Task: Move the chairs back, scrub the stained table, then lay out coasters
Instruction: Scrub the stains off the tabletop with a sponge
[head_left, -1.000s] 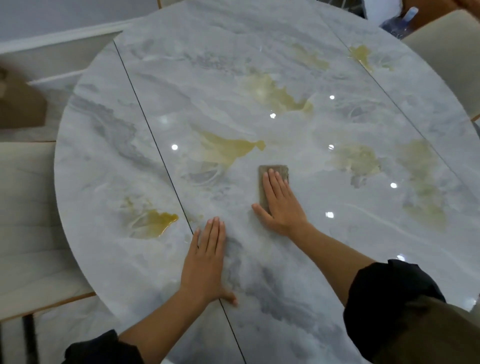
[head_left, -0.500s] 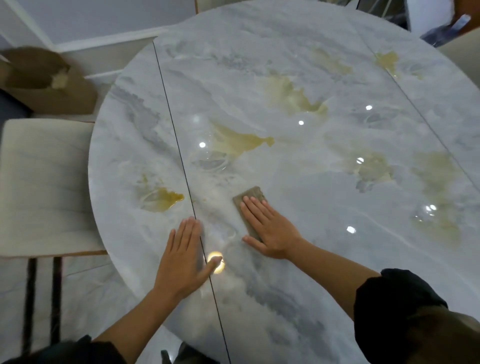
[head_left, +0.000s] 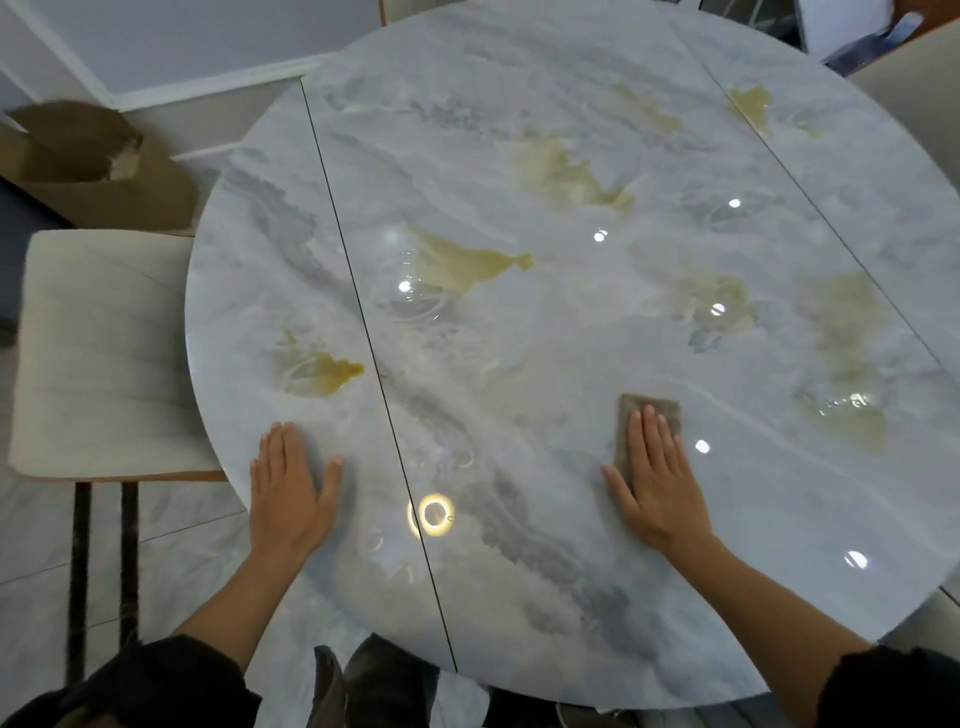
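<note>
A round grey marble table (head_left: 519, 156) fills the view, with several yellow stains on it, such as a small stain (head_left: 324, 371) near the left edge and a larger stain (head_left: 467, 265) toward the middle. My right hand (head_left: 657, 478) lies flat with straight fingers on a brown scrub pad (head_left: 652, 408), pressing it to the tabletop. My left hand (head_left: 291, 486) rests flat on the table near its left rim, below the small stain.
A cream padded chair (head_left: 98, 353) stands at the table's left edge. A brown cardboard box (head_left: 88, 161) sits on the floor behind it. Another pale chair (head_left: 914, 73) shows at the far right. Two thin seams cross the tabletop.
My right hand has slid the pad to the right, away from my left hand. The left hand stays flat on the table. The view has shifted right and back.
</note>
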